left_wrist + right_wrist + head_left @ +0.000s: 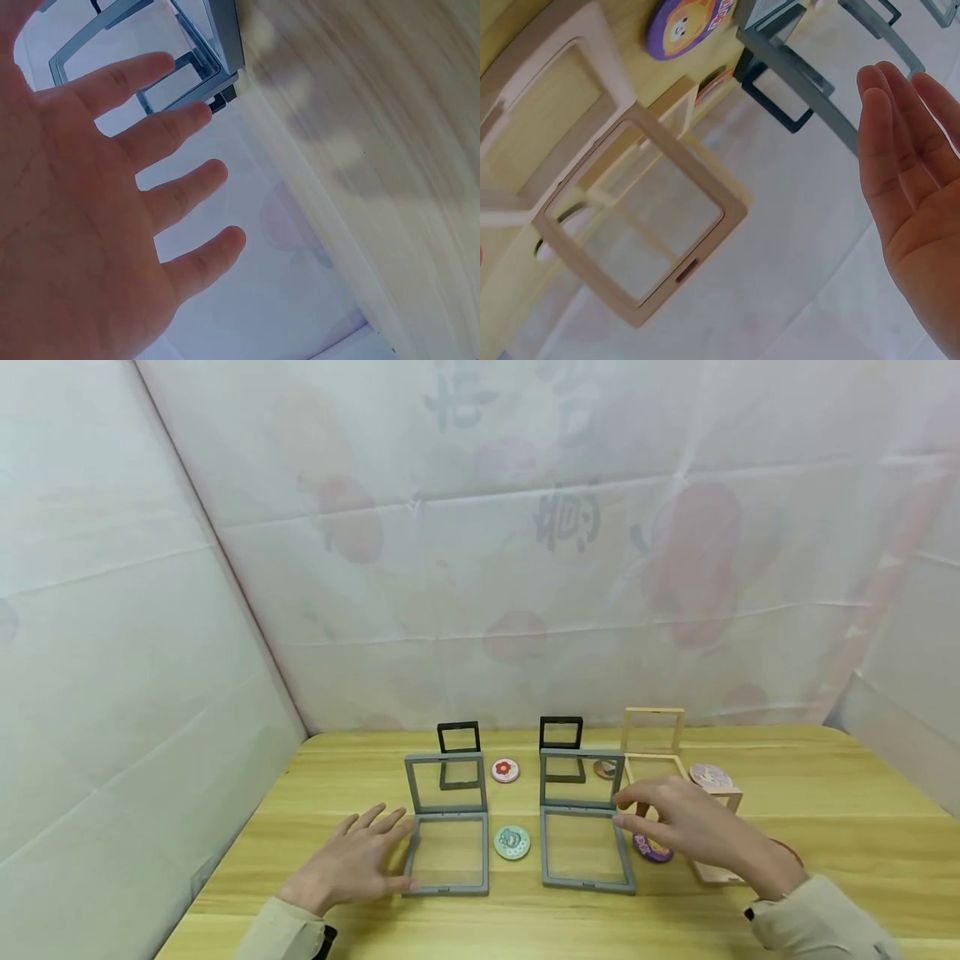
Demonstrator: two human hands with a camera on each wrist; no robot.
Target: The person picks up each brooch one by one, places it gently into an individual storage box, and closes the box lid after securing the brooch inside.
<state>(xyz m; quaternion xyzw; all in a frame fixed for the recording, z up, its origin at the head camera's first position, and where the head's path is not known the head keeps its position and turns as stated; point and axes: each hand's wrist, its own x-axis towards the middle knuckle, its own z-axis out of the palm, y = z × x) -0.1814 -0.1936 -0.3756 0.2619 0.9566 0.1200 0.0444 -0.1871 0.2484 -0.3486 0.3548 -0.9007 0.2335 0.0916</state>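
My left hand (352, 860) is spread beside a grey hinged display frame (486, 852), its thumb tip at the front left corner. In the left wrist view its fingers (169, 135) are splayed and the palm is bare. My right hand (675, 814) hovers at the right edge of a second grey frame (626, 852), thumb and forefinger apart with nothing between them. Both grey frames stand with one panel raised and the other flat. A purple-rimmed round badge (652, 848) lies partly hidden under the right hand. Between the grey frames lies a mint green badge (512, 842).
Two small black frames (458, 725) (561, 720) and a light wooden-coloured frame (654, 710) stand open at the back. Another beige frame (720, 199) is partly behind the right arm. A red-flower badge (506, 770) and a pink badge (710, 776) lie on the wood-grain table (337, 777).
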